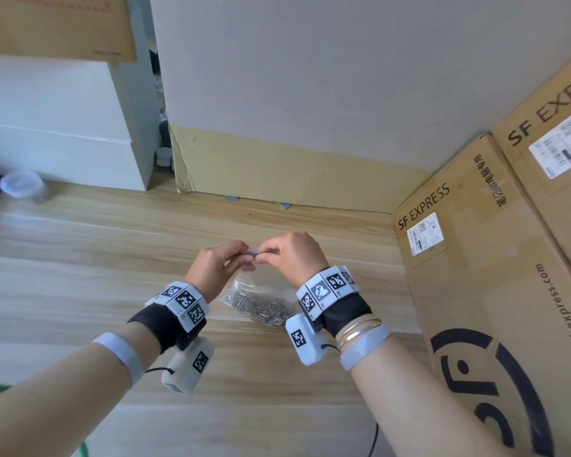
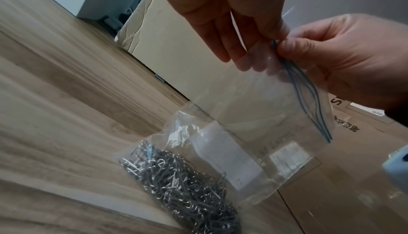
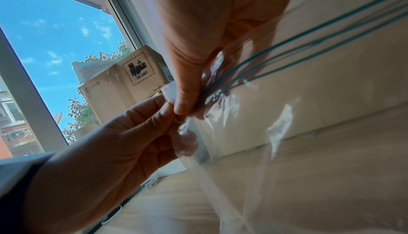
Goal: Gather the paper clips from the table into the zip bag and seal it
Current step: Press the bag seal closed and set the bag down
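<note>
A clear zip bag [image 1: 244, 285] stands on the wooden table [image 1: 80, 258], its bottom resting there and filled with a heap of silver paper clips [image 1: 261, 308]. My left hand [image 1: 243, 257] and right hand [image 1: 264, 255] meet above it, and each pinches the bag's top edge at the same spot. In the left wrist view the left hand [image 2: 260, 46] and the right hand [image 2: 284, 46] pinch one end of the blue zip strip [image 2: 307, 91], with the paper clips [image 2: 181, 194] lying below. The right wrist view shows the zip strip [image 3: 309, 37] running off from the pinch.
Tall SF Express cardboard boxes [image 1: 475, 275] wall off the table's right side. A cardboard panel [image 1: 277, 166] leans on the wall behind, and a white box [image 1: 63, 127] stands at the back left. A clear cup [image 1: 22, 184] sits at the far left.
</note>
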